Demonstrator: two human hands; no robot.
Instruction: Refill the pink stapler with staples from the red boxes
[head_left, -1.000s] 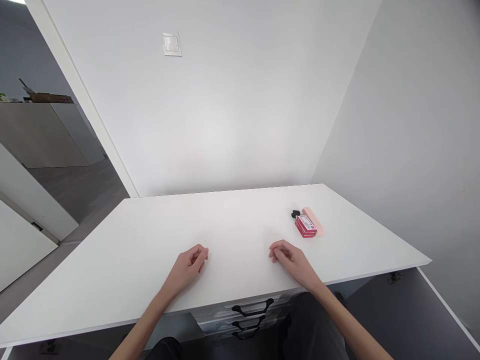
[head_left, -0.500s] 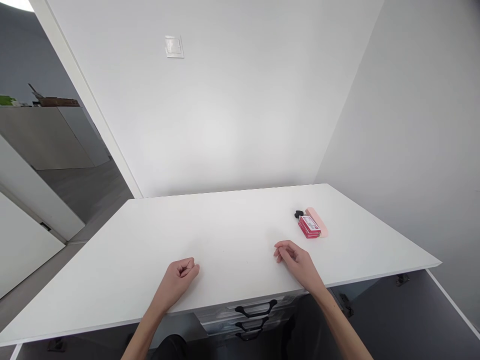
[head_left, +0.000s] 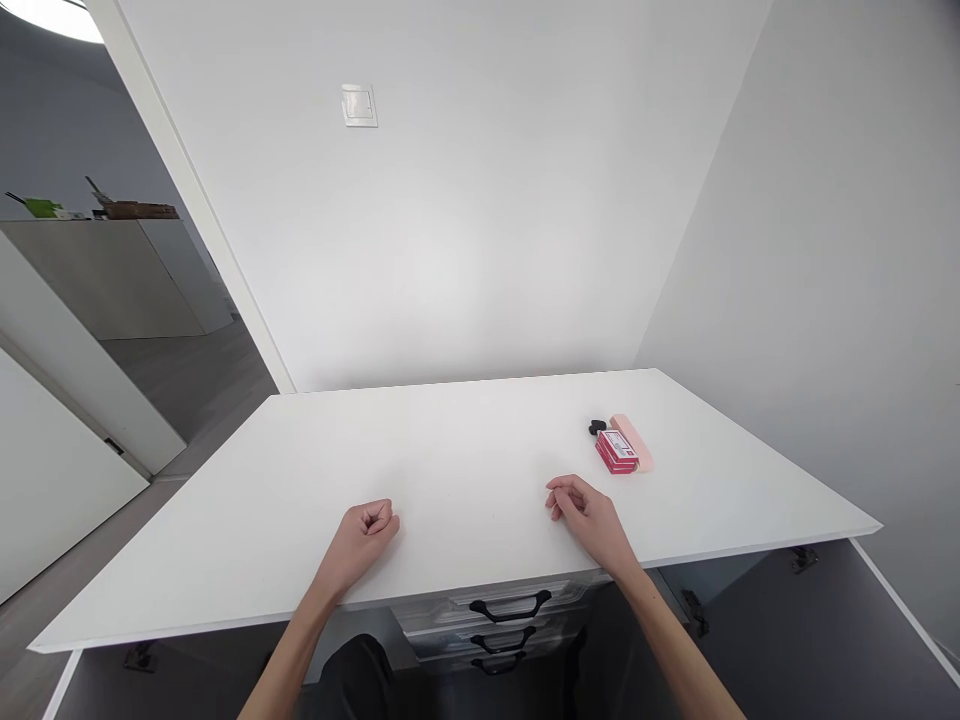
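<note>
My left hand (head_left: 365, 535) rests on the white table (head_left: 450, 450) near its front edge, curled into a fist with nothing visible in it. My right hand (head_left: 589, 515) lies on the table to the right, fingers loosely curled inward and holding nothing. A small red box (head_left: 616, 451) sits beyond my right hand, with a pink block (head_left: 634, 443) against its right side and a small black object (head_left: 597, 427) just behind it.
Drawers with black handles (head_left: 508, 608) sit under the table's front edge. White walls close off the back and the right side. A doorway opens at the left, with a cabinet (head_left: 97, 270) beyond. A wall switch (head_left: 359, 104) is high up.
My left hand has drawn back toward me and closed from loosely curled into a fist. The right hand has barely moved. The view has shifted slightly.
</note>
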